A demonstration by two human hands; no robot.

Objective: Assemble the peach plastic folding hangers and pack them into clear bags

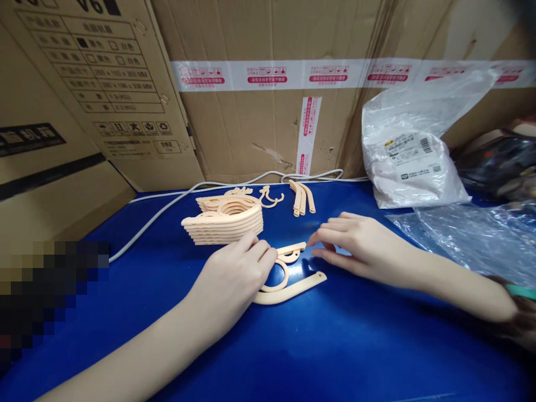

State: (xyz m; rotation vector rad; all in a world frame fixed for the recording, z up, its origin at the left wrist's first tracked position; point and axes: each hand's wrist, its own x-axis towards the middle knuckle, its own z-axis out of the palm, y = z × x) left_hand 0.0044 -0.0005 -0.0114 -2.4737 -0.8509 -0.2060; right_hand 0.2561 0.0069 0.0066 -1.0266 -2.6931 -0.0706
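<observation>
My left hand [238,265] is closed on a peach-coloured plastic folding hanger [288,291], partly hidden under the fingers. A ring and a long curved arm with a hole at its end stick out towards the right. My right hand [349,243] hovers just right of the hanger's upper arm, thumb and fingers apart with nothing between them. Behind my left hand stands a neat stack of matching hanger pieces [226,223]. Loose hooks [272,196] lie behind the stack, and several curved arms [302,198] are to their right.
A blue table surface [301,352] lies under everything. Cardboard boxes [251,123] wall off the back and left. A white cable [167,209] runs along the back edge. At the right are a labelled white plastic bag [412,162] and a clear plastic sheet [473,234].
</observation>
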